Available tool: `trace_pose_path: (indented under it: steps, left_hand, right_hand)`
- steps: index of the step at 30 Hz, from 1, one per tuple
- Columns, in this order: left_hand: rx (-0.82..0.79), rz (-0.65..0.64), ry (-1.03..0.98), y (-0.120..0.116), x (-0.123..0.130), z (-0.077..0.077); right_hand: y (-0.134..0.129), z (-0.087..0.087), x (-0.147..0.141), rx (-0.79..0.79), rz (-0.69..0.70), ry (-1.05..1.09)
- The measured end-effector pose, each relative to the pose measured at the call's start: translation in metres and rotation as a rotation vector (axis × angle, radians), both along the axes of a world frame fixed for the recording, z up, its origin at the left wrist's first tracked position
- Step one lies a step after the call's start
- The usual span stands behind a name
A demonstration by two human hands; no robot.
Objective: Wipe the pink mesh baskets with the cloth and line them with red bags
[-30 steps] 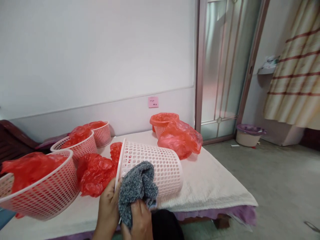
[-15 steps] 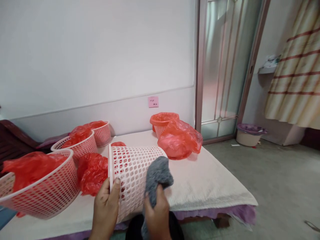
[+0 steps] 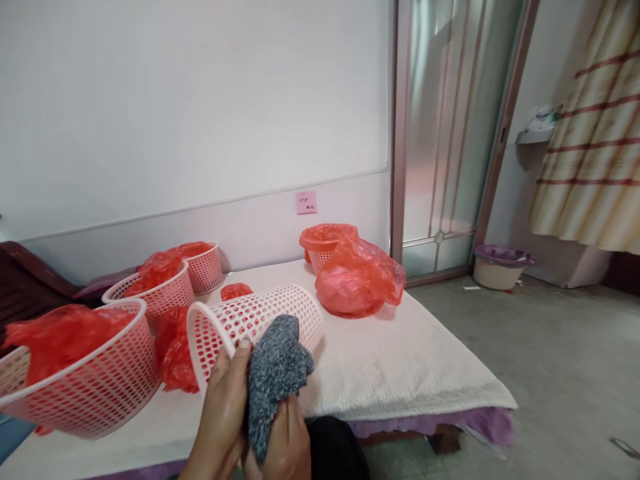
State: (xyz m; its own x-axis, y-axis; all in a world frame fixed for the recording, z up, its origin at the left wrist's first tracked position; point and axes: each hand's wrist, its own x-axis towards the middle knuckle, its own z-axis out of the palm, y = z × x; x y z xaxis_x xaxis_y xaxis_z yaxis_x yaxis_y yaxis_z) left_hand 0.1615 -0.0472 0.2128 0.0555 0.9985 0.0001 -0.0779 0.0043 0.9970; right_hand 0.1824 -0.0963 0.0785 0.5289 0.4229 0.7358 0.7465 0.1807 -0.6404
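A white perforated plastic basket (image 3: 300, 313) lies tipped on its side over the bed, its mouth turned toward the lower left. My left hand (image 3: 223, 397) grips its rim, thumb on the outside and the other fingers partly hidden. Bunched in my right hand (image 3: 287, 437) is a grey cloth (image 3: 277, 367), whose upper part lies against the side of the basket close to the rim. Behind the basket rests a small bundle of red plastic (image 3: 236, 291). To its left sits a crumpled red plastic bag (image 3: 175, 353).
Several baskets with red bags stand left, the nearest basket (image 3: 110, 380) being largest. A red-lined basket (image 3: 320, 257) and a puffed red bag (image 3: 355, 283) are at the back. The white-covered bed (image 3: 410, 373) ends at right; a bin (image 3: 495, 270) stands on the floor.
The basket has turned so its mouth shows more, and its rim has shifted left. My right hand has brought the cloth left and down, from the basket's far end toward the rim.
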Motion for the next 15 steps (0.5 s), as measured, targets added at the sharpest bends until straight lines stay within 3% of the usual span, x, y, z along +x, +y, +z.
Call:
trace_pose_path:
  steps: [3, 8, 11, 15]
  left_hand:
    - [-0.009, -0.096, -0.022, -0.003, 0.008, -0.001]
    - [0.134, -0.439, 0.083, -0.001, -0.002, -0.017]
    - [0.261, -0.630, 0.361, -0.002, -0.025, -0.037]
    - [0.420, -0.771, 0.838, -0.006, -0.053, -0.060]
  right_hand:
    - [0.006, 0.010, 0.009, 0.080, 0.017, 0.044]
    - [0.006, 0.043, 0.050, 0.049, 0.137, 0.301]
    - [0.005, 0.055, 0.080, 0.006, 0.145, 0.571]
    - [0.007, 0.053, 0.099, 0.046, 0.335, 0.871]
